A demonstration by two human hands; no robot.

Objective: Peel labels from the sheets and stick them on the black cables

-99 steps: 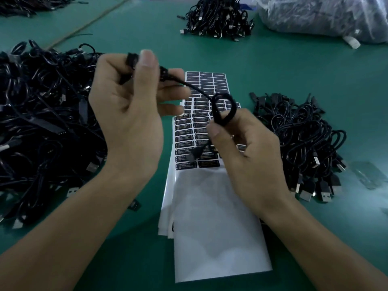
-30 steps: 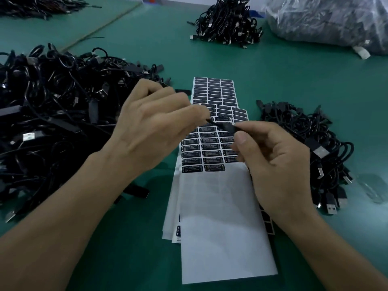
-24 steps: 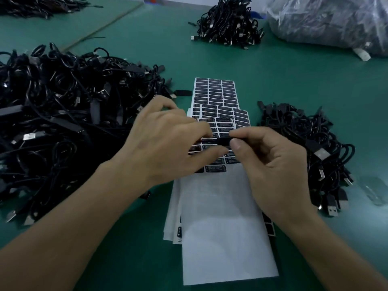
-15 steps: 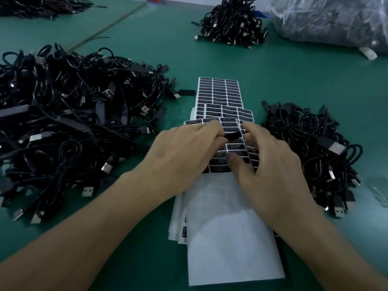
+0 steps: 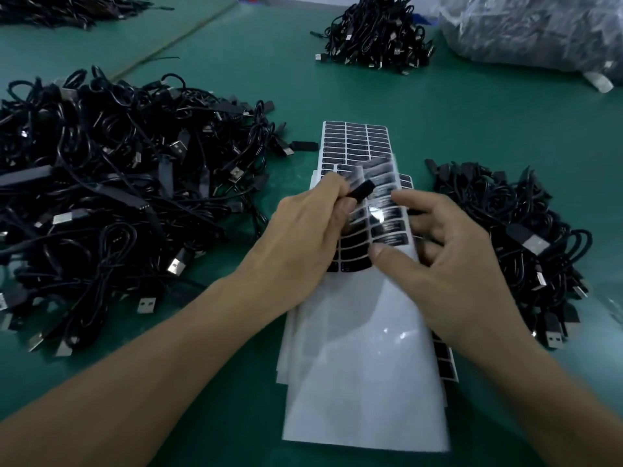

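Over the green table (image 5: 472, 106), seen from the head, the left hand (image 5: 296, 241) pinched a black cable end (image 5: 361, 191) above the label sheet (image 5: 367, 348), whose far part curled upward. The right hand (image 5: 451, 264) hovered with fingers loosely spread, gripping nothing visible. Peeling seemed in hand; next, a fingertip likely needed to lift the corner of one label (image 5: 387, 238).
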